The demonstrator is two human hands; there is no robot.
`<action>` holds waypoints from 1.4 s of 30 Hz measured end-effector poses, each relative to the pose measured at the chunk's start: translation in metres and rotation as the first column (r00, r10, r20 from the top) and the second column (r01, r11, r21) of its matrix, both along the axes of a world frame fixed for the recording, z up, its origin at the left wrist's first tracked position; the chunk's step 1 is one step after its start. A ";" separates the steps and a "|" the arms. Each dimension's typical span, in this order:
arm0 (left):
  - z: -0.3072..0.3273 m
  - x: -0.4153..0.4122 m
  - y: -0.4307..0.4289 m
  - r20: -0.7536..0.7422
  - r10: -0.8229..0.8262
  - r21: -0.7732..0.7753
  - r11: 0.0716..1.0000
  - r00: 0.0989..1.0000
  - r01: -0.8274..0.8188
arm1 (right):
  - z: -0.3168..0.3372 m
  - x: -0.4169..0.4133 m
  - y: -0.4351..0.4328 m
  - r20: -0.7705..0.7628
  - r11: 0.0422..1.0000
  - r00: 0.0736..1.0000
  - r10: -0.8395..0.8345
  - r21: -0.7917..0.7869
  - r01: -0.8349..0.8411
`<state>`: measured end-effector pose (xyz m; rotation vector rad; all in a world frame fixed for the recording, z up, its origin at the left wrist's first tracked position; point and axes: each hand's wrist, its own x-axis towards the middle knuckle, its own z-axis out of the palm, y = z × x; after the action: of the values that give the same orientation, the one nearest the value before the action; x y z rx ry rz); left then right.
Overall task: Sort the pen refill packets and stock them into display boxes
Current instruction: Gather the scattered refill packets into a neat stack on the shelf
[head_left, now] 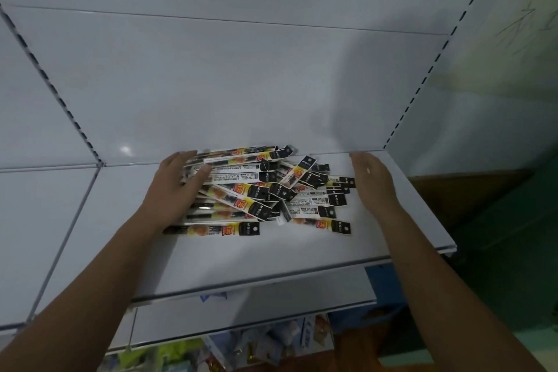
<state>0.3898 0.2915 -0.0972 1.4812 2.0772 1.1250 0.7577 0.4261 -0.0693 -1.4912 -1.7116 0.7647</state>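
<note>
A loose heap of pen refill packets (271,190), long white, black and yellow strips, lies on a white metal shelf (247,257). My left hand (173,190) rests flat on the left end of the heap with its fingers straight across the packets. My right hand (373,181) stands on edge just right of the heap, fingers straight, a small gap between palm and the nearest packets. No display box is in view.
The shelf's white back panel (229,81) rises behind the heap, with slotted uprights at left (54,90) and right (422,81). A lower shelf (241,314) sits beneath, and colourful packaged goods (265,341) lie below that. A green wall is on the right.
</note>
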 end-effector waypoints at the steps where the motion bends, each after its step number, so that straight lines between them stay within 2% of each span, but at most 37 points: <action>1: -0.002 0.002 -0.002 0.018 -0.028 -0.007 1.000 0.999 0.028 | -0.007 0.003 -0.001 0.025 0.997 1.000 0.011 -0.076 -0.009; 2: -0.004 0.006 -0.002 0.022 -0.043 -0.015 0.999 0.999 0.043 | -0.014 0.001 -0.004 0.057 0.995 0.998 0.031 -0.098 -0.026; 5: -0.006 0.019 0.009 0.036 0.007 -0.012 1.000 0.999 -0.006 | -0.029 -0.026 -0.016 0.114 0.996 0.990 0.088 -0.019 -0.086; 9: -0.006 0.032 0.022 0.026 0.028 0.026 0.999 0.999 -0.028 | -0.028 -0.068 -0.030 -0.033 0.998 0.998 0.061 0.035 -0.059; 13: -0.007 0.042 0.026 0.052 0.045 0.042 0.998 0.998 -0.047 | -0.034 -0.077 -0.030 -0.152 1.000 0.988 -0.003 0.007 0.004; 15: -0.007 0.044 0.024 0.064 0.035 0.049 0.998 0.997 -0.038 | -0.034 -0.068 -0.028 -0.177 0.998 0.983 0.045 0.040 -0.039; 16: -0.008 0.042 0.023 0.077 0.032 0.052 0.998 0.997 -0.037 | -0.032 -0.061 -0.027 -0.120 0.992 0.987 0.107 0.085 -0.097; 17: -0.008 0.039 0.021 0.090 0.030 0.054 0.998 0.995 -0.035 | -0.031 -0.055 -0.026 0.004 0.976 0.985 0.171 0.139 -0.169; 19: -0.007 0.037 0.018 0.125 0.024 0.066 0.997 0.992 -0.032 | -0.030 -0.046 -0.017 0.297 0.919 0.922 0.247 0.229 -0.320; 20: -0.006 0.036 0.018 0.143 0.015 0.081 0.996 0.990 -0.026 | -0.029 -0.044 -0.011 0.390 0.898 0.881 0.268 0.230 -0.375; 22: -0.004 0.037 0.017 0.182 -0.001 0.117 0.993 0.983 -0.020 | -0.025 -0.040 -0.003 0.473 0.876 0.826 0.306 0.199 -0.439; 24: -0.002 0.038 0.017 0.236 -0.005 0.150 0.988 0.972 -0.031 | -0.016 -0.035 0.002 0.526 0.838 0.799 0.294 0.261 -0.480; 26: -0.002 0.038 0.016 0.288 0.002 0.163 0.985 0.958 -0.051 | -0.004 -0.024 0.007 0.472 0.827 0.838 0.272 0.330 -0.455; 29: -0.001 0.038 0.016 0.319 0.022 0.149 0.986 0.947 -0.073 | 0.015 -0.001 0.013 0.296 0.875 0.930 0.218 0.362 -0.321; 36: -0.001 0.042 0.015 0.308 -0.008 0.145 0.989 0.951 -0.039 | 0.024 0.022 0.015 0.106 0.887 0.992 0.070 0.449 -0.111; 39: -0.004 0.040 0.015 0.318 -0.003 0.149 0.988 0.948 -0.046 | 0.028 -0.010 0.003 0.167 0.894 0.981 0.098 0.417 -0.161; 42: -0.005 0.038 0.013 0.330 -0.001 0.136 0.990 0.944 -0.047 | 0.026 -0.052 -0.011 0.289 0.900 0.935 0.204 0.321 -0.296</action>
<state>0.4277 0.3045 -0.1019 1.2278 1.8197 1.4468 0.7058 0.4147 -0.0431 -1.1591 -2.1328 0.3656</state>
